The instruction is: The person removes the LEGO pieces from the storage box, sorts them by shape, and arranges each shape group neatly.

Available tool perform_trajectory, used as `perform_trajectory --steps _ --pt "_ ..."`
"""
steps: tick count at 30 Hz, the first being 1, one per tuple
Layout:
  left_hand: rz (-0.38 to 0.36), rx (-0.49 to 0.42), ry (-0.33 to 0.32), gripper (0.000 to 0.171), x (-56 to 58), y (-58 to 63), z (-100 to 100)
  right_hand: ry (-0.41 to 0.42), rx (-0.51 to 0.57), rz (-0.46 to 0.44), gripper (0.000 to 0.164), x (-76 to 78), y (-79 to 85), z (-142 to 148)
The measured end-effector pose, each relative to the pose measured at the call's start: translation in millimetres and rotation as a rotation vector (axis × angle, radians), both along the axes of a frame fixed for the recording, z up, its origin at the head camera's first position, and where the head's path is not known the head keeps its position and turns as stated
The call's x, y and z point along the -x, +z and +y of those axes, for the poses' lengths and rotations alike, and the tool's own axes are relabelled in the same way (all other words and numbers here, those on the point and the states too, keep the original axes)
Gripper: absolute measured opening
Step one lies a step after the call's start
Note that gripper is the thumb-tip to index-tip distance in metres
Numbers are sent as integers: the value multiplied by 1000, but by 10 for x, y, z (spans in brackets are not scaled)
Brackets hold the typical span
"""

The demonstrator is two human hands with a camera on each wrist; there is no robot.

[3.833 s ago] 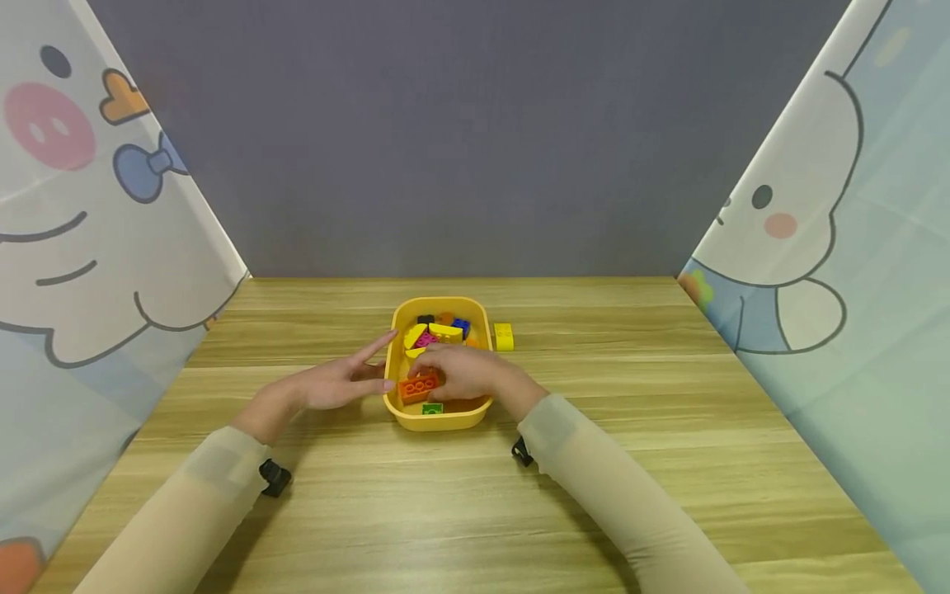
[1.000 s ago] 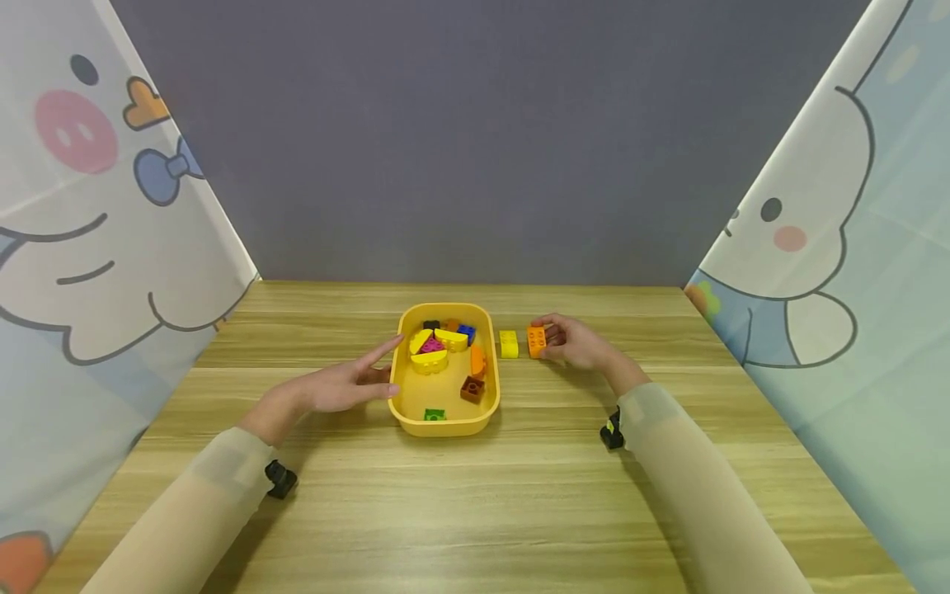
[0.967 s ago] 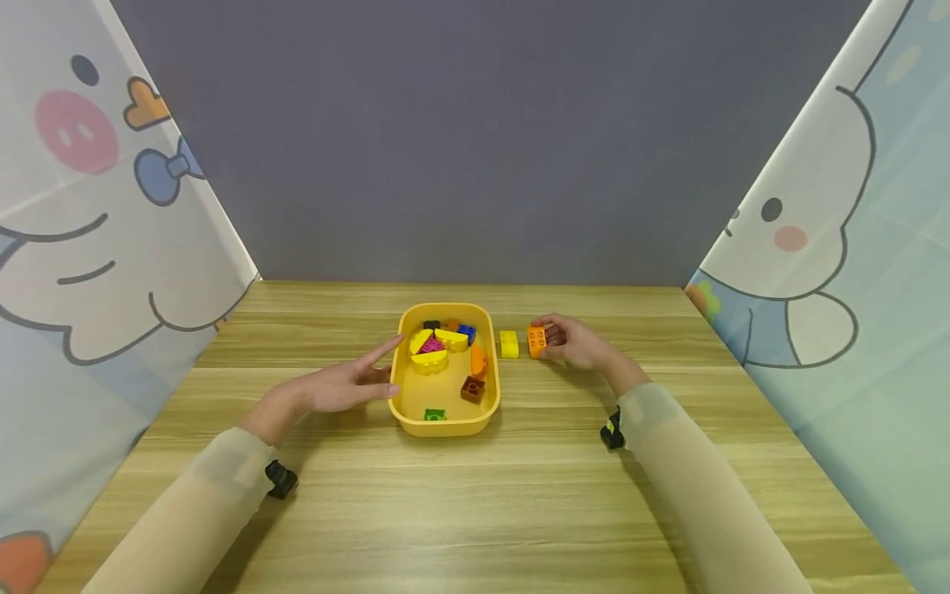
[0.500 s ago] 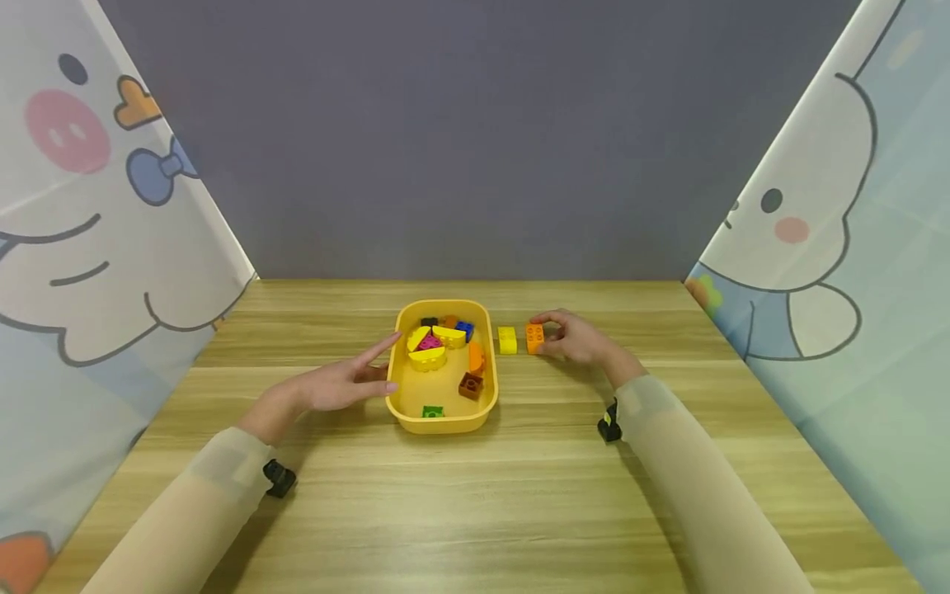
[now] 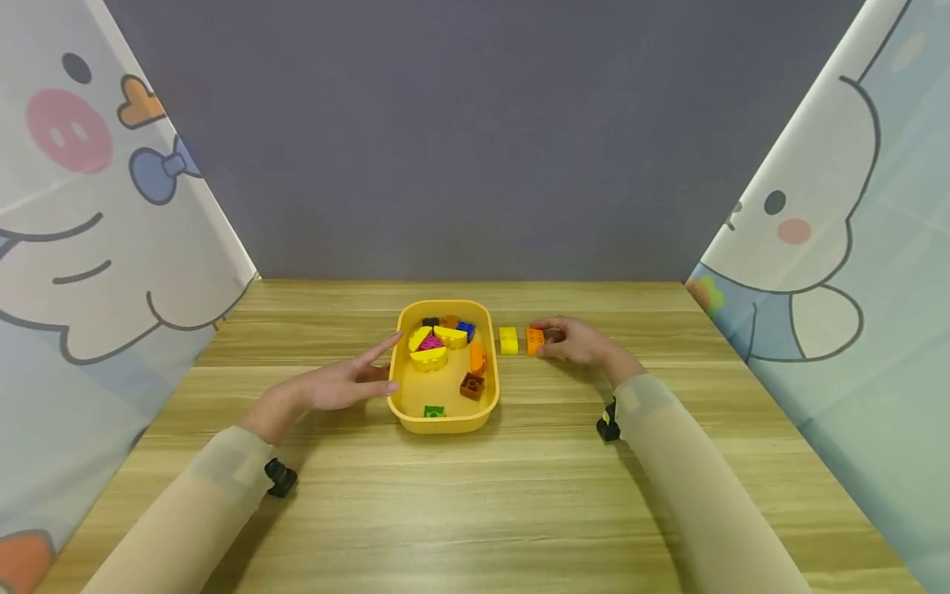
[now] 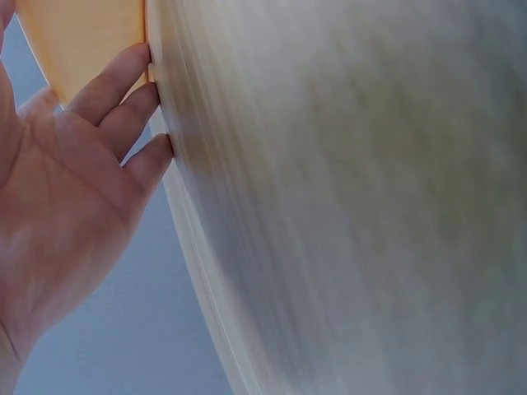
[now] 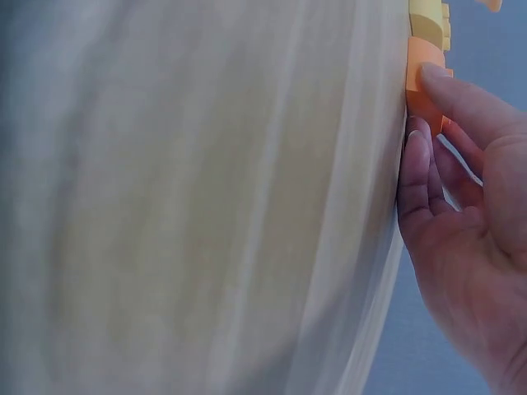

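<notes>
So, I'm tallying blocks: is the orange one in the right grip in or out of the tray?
Out: the orange block is right of the tray, past the yellow block.

A flat yellow-brown wood-grain tabletop [image 5: 445,511] abuts an upright plain grey panel [image 5: 475,140]. A cartoon-printed pale left fabric sheet [image 5: 96,223] and a cartoon-printed pale-blue right fabric sheet [image 5: 868,247] flank the tabletop.

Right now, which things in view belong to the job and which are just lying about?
Likely in the job:
orange brick, pinched by the right hand
yellow brick beside it
yellow tray, left hand at its rim
bricks in the tray

Just around:
printed side sheets
gray backdrop
black wrist devices
</notes>
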State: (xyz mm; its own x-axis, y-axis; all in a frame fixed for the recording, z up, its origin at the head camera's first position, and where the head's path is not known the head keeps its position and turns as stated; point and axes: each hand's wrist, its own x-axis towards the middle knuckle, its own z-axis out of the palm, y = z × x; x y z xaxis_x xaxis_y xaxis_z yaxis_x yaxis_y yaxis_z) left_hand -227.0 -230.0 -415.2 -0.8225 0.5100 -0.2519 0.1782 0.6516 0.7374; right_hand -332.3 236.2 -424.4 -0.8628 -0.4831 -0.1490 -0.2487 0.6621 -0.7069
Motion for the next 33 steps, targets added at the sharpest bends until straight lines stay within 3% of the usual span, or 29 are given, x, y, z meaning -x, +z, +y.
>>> perform_trajectory --steps 13,26,29,33 --pt "-8 10 9 95 1 2 4 48 -40 32 64 11 -16 -15" --pt "-10 13 13 95 6 -16 -7 38 18 28 67 -11 -14 -4" --pt "-12 10 10 95 9 -18 -6 6 54 57 66 -27 16 3" --pt "-11 3 10 95 13 -12 -11 -42 86 166 55 -50 83 -41"
